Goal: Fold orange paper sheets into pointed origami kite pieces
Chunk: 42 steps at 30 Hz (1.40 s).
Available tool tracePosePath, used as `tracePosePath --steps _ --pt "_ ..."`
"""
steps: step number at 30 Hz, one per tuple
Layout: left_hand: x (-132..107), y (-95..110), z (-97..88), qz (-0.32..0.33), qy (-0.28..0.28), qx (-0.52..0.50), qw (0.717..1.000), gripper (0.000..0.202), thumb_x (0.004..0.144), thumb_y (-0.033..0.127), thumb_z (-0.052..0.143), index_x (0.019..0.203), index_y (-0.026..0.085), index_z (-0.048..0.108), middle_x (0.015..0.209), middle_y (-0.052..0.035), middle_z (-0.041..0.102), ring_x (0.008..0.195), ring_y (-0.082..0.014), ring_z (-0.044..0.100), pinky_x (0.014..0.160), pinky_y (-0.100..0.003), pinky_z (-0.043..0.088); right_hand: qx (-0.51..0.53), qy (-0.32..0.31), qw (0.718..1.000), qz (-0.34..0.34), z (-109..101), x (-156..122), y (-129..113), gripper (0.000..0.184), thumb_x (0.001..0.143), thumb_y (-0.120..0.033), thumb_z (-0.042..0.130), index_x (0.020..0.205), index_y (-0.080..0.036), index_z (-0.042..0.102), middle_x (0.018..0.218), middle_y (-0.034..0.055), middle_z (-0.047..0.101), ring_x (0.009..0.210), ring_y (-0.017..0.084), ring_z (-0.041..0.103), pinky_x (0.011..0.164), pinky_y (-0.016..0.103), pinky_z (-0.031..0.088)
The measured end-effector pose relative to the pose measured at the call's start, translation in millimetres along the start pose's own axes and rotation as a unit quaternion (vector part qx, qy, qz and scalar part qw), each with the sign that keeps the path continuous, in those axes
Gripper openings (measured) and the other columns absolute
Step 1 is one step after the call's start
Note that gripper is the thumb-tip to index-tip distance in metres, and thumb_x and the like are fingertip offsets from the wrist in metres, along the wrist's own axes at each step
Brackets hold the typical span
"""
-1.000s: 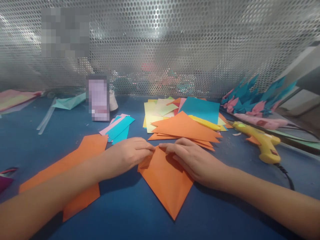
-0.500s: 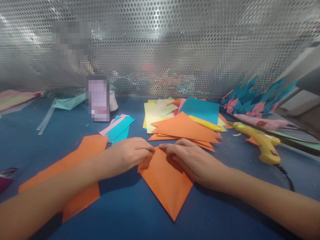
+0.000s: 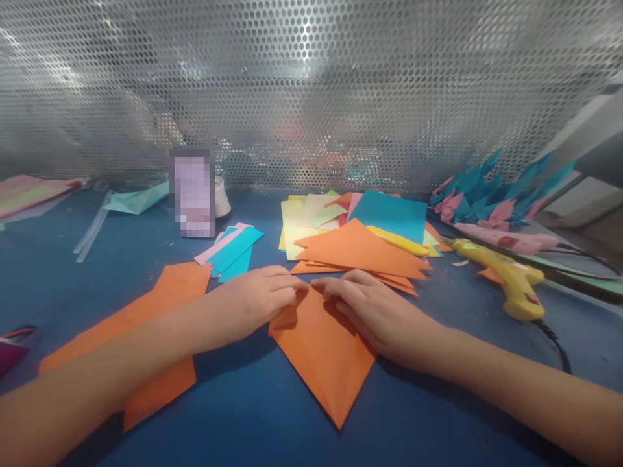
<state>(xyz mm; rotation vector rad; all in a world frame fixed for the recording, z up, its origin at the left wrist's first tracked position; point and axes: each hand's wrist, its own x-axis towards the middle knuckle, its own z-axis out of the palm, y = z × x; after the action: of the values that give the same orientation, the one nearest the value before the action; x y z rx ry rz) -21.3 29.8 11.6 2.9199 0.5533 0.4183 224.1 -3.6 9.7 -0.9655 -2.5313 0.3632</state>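
An orange folded paper [image 3: 327,353] lies on the blue table [image 3: 272,428], its point toward me. My left hand [image 3: 256,301] pinches its far left edge with curled fingers. My right hand [image 3: 374,311] lies on its right flap, fingertips pressed together at the top corner, almost touching the left hand's. Under my left forearm lies a flat orange sheet [image 3: 160,305].
Behind the hands is a pile of orange, yellow and teal papers [image 3: 360,237]. A yellow glue gun [image 3: 509,279] with a black cord lies at the right, near pink and teal folded pieces [image 3: 487,204]. Teal and pink strips [image 3: 228,250] lie left of centre. A perforated metal screen [image 3: 311,91] backs the table.
Both hands stay on the orange paper; the fingertips have closed slightly toward each other at its top corner. Otherwise nothing has moved.
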Motion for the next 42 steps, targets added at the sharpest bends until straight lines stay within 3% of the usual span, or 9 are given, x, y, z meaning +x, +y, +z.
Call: tracePosePath --steps 4,10,15,21,28,32,35,38,42 --pt "-2.0 -3.3 3.4 -0.008 -0.014 0.007 1.000 0.020 0.092 0.006 0.041 0.099 0.014 0.058 0.125 -0.0066 0.057 0.113 -0.0196 0.048 0.089 -0.031 0.049 -0.009 0.008 1.000 0.001 0.5 -0.7 0.6 0.023 0.094 -0.013 0.037 0.111 -0.014 0.053 0.095 0.0114 0.063 0.088 0.022 0.054 0.073 0.034 0.050" --pt "-2.8 -1.4 4.3 -0.025 -0.028 0.038 0.999 0.025 0.091 0.005 0.042 0.109 0.012 0.057 0.117 -0.0088 0.060 0.109 -0.0203 0.051 0.085 -0.030 0.050 -0.021 0.010 1.000 0.001 0.7 -0.7 0.7 0.020 0.093 -0.012 0.039 0.107 -0.013 0.054 0.093 0.0113 0.062 0.088 0.022 0.054 0.072 0.034 0.051" --pt "3.0 1.9 -6.7 0.001 -0.012 0.043 0.999 0.023 0.094 0.009 0.040 0.094 0.014 0.063 0.115 -0.0051 0.064 0.096 -0.0188 0.055 0.076 -0.027 0.050 -0.017 0.008 1.000 -0.001 1.6 -0.6 1.1 0.025 0.094 -0.013 0.038 0.115 -0.013 0.052 0.097 0.0121 0.063 0.090 0.022 0.055 0.073 0.036 0.052" --pt "5.0 5.3 -25.2 0.077 -0.013 0.039 0.996 0.033 0.096 0.015 0.040 0.078 0.016 0.067 0.099 -0.0062 0.070 0.080 -0.0157 0.057 0.074 -0.030 0.047 0.001 0.012 1.000 -0.002 1.1 -0.6 0.8 0.024 0.092 -0.013 0.040 0.113 -0.015 0.053 0.110 0.0130 0.064 0.095 0.022 0.057 0.077 0.038 0.053" --pt "3.1 12.0 -21.1 -0.014 0.014 0.032 0.999 0.031 0.093 0.020 0.046 0.071 0.016 0.067 0.077 -0.0048 0.067 0.075 -0.0173 0.054 0.067 -0.029 0.045 0.002 0.016 1.000 -0.017 2.7 -2.3 3.4 0.027 0.093 -0.013 0.038 0.116 -0.014 0.052 0.107 0.0137 0.064 0.094 0.023 0.055 0.078 0.038 0.052" --pt "2.7 10.7 -12.6 -0.003 0.017 0.083 0.996 0.029 0.095 0.013 0.038 0.092 0.015 0.066 0.080 -0.0070 0.064 0.076 -0.0185 0.053 0.067 -0.032 0.045 -0.014 -0.011 1.000 -0.016 1.8 -3.0 4.4 0.032 0.090 -0.007 0.039 0.119 -0.013 0.051 0.103 0.0123 0.064 0.091 0.022 0.054 0.077 0.036 0.051" --pt "0.5 6.5 -8.5 0.017 -0.003 0.108 0.994 0.034 0.091 0.006 0.035 0.111 0.017 0.061 0.090 -0.0087 0.063 0.082 -0.0208 0.053 0.071 -0.035 0.045 -0.034 -0.034 0.998 -0.033 0.0 -2.6 4.5 0.042 0.084 -0.001 0.038 0.122 -0.012 0.051 0.115 0.0123 0.062 0.096 0.023 0.053 0.081 0.036 0.048" --pt "-0.8 3.6 -8.2 0.014 -0.013 0.102 0.995 0.034 0.091 0.006 0.037 0.111 0.018 0.062 0.094 -0.0090 0.062 0.085 -0.0207 0.053 0.075 -0.036 0.046 -0.046 -0.043 0.997 -0.053 -0.8 -2.5 5.1 0.051 0.078 0.001 0.038 0.126 -0.012 0.050 0.129 0.0113 0.056 0.105 0.023 0.051 0.087 0.038 0.046" --pt "0.4 1.0 -11.0 0.019 -0.013 0.074 0.997 0.031 0.094 0.009 0.037 0.104 0.018 0.065 0.097 -0.0083 0.063 0.086 -0.0190 0.053 0.077 -0.035 0.046 -0.052 -0.043 0.996 -0.052 0.1 -3.8 6.8 0.054 0.076 0.001 0.038 0.128 -0.012 0.050 0.132 0.0110 0.055 0.107 0.022 0.050 0.088 0.038 0.045"
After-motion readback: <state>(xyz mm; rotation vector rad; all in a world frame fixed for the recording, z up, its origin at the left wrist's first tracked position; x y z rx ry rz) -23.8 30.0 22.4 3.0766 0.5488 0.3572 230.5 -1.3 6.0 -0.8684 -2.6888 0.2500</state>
